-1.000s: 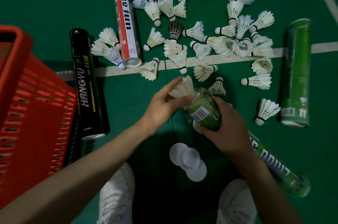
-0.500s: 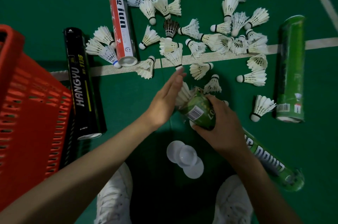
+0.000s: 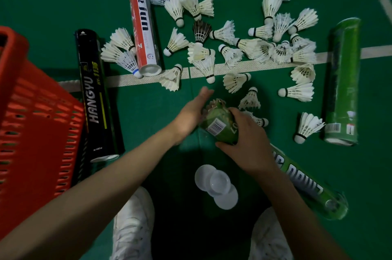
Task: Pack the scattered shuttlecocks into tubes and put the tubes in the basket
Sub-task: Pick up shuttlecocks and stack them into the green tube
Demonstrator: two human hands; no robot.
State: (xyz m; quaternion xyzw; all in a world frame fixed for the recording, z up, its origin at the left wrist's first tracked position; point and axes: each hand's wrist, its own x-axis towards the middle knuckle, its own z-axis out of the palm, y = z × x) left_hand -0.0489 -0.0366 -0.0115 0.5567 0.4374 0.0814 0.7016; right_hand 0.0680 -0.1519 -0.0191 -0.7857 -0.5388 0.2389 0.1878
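At our left stands the basket [image 3: 31, 132], with the HANGYU tube [image 3: 95, 98] lying just beside it on the floor. Right of that and farther from us lies the Kong jun tube [image 3: 143, 21], its near end on the court line [image 3: 123, 80]. The loose shuttlecocks [image 3: 250, 46] spread along and beyond that line, between the Kong jun tube and the far-right tube [image 3: 342, 81]. In the middle our right hand [image 3: 248, 143] grips the held tube [image 3: 218, 126], and our left hand [image 3: 191, 113] lies flat against the lodged shuttlecock [image 3: 213, 104] in its mouth. Another tube [image 3: 307, 183] lies under our right forearm. The lids [image 3: 216, 183] overlap just ahead of our shoes [image 3: 133, 228].
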